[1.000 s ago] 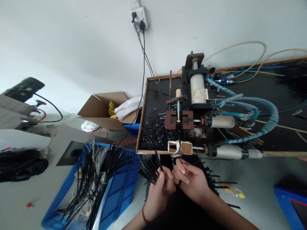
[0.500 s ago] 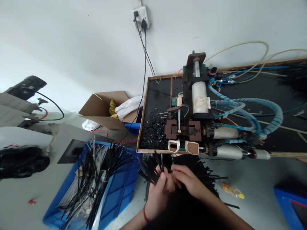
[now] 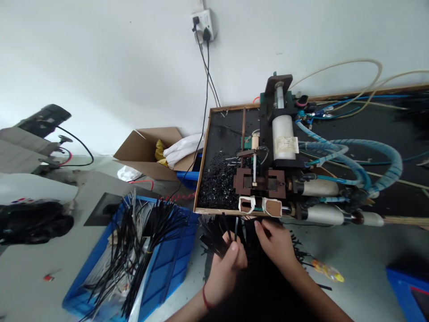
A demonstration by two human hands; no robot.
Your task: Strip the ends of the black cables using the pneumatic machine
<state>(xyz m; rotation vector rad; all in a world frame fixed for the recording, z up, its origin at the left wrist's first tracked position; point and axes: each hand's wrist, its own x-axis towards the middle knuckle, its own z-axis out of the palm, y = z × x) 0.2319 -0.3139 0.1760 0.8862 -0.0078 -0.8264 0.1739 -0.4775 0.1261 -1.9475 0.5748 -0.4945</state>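
My left hand (image 3: 230,260), with a red cord at its wrist, is closed round a bundle of black cable pieces (image 3: 214,237). Two of those pieces stand up past the thumb, near the bench's front edge. My right hand (image 3: 276,243) is apart from it on the right, just below the bench edge. Its fingers are curled against dark material, and what they hold, if anything, cannot be made out. Directly above both hands is a pneumatic machine with a brown clamp block (image 3: 244,181) and two tape-edged pads (image 3: 272,207) at the front.
Small black offcuts (image 3: 217,183) lie in the wood-edged tray left of the machine. A blue crate (image 3: 170,268) full of black and white cables stands at lower left. Behind it is an open cardboard box (image 3: 144,165). Blue air hoses (image 3: 389,156) loop at right.
My right hand has moved away from my left hand, to the right and slightly up. The left hand keeps the bundle. The whole view has shifted slightly.
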